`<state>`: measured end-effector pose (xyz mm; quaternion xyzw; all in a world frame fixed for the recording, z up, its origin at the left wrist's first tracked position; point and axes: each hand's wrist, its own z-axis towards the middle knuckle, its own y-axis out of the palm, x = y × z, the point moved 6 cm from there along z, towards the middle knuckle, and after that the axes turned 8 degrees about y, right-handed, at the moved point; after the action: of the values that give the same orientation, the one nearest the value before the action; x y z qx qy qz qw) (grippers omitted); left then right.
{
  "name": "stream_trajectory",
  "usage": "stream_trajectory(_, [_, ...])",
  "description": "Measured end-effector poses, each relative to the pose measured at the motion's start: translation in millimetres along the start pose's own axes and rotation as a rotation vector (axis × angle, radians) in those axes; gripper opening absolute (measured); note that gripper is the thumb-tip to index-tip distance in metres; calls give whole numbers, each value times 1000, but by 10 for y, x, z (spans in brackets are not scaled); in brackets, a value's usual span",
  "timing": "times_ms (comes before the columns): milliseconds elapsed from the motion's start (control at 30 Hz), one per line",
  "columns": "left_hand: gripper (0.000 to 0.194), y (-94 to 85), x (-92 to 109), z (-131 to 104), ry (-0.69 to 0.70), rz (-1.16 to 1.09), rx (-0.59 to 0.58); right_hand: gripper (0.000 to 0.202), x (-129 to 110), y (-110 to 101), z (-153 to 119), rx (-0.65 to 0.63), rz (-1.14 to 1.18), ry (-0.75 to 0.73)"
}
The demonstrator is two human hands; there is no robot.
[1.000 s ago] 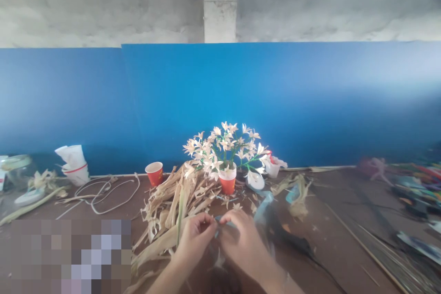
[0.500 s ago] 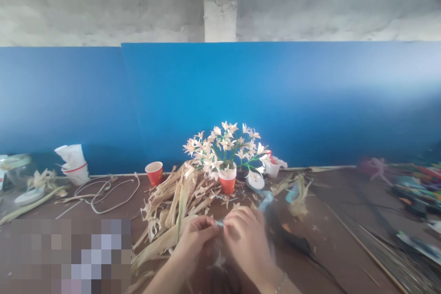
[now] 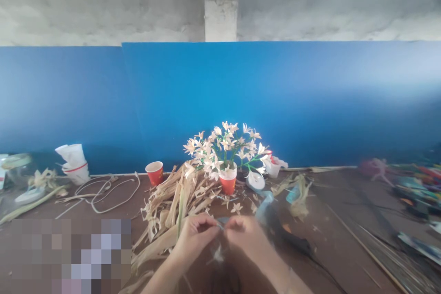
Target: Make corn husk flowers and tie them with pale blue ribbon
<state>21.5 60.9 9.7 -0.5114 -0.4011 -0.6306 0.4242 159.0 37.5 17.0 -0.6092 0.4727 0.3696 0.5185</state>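
My left hand (image 3: 195, 235) and my right hand (image 3: 247, 239) meet fingertip to fingertip above the brown table. Both are closed in a pinch on a small thin pale strip (image 3: 219, 225), mostly covered by the fingers; its kind I cannot make out. Just below the fingers is a blurred whitish flower-like piece (image 3: 218, 253). Beyond the hands stands a red paper cup (image 3: 228, 186) holding a bunch of pale husk flowers (image 3: 223, 144) on green stems. One loose husk flower (image 3: 236, 208) lies in front of that cup.
Dried corn husks (image 3: 172, 202) are heaped left of the hands. A black-handled tool (image 3: 296, 241) with a cord lies to the right, near a white tape roll (image 3: 255, 181). Another red cup (image 3: 154, 173), a white cable (image 3: 103, 197) and thin rods (image 3: 382, 257) also lie about.
My right hand has turned and lowered, its fingers now drawn in beside the strip, uncovering the loose flower behind. The left hand stays nearly in place.
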Motion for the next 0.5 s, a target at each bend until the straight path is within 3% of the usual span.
stream_trajectory(100, [18, 48, -14, -30, -29, -64, -60, 6, 90, 91, -7, -202, 260, 180])
stream_trajectory(167, [19, 81, -18, -51, -37, -89, -97, 8, 94, 150, -32, -318, 365, 216])
stream_trajectory(233, [21, 89, -22, -64, -46, -92, -97, 9, 96, 168, -42, -353, 377, 213])
stream_trajectory(333, [23, 66, -37, -60, -59, -77, -48, 8, 70, 116, -38, -243, 229, 113])
stream_trajectory(500, [23, 8, -85, -21, -76, -37, 60, 9, -280, 5, -212, 212, -312, -463])
